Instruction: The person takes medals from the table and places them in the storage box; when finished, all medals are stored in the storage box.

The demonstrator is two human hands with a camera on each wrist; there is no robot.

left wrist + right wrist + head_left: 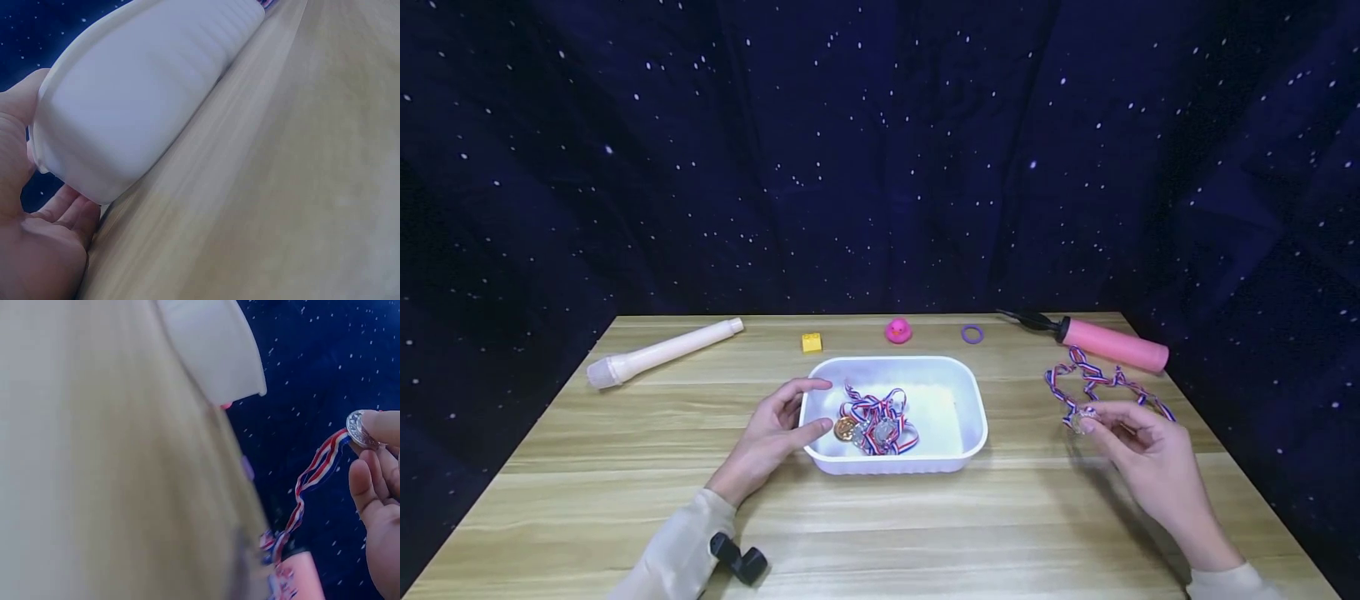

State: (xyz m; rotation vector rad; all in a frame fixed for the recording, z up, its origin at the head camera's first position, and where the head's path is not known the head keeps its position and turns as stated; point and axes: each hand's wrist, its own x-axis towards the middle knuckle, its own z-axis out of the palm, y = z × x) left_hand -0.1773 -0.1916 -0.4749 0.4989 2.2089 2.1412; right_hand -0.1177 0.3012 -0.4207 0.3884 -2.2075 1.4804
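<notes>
My left hand (766,435) grips the left end of a white plastic basin (895,466), thumb and index finger over its rim. In the left wrist view the other fingers curl around the basin's outer wall (125,94). Inside, to the left, lie a gold medal (845,428) and silver medals (885,430) with red, white and blue ribbons tangled around them. Right of the basin, my right hand (1153,467) pinches another silver medal (357,429) between thumb and fingers. Its striped ribbon (300,500) trails down towards the table.
Along the table's back stand or lie a pale microphone-shaped tube (662,352), a yellow toy block (812,342), a pink rubber duck (898,331), a purple ring (972,334) and a pink hand pump (1116,344) with a black nozzle. A dark starry curtain (880,167) hangs behind.
</notes>
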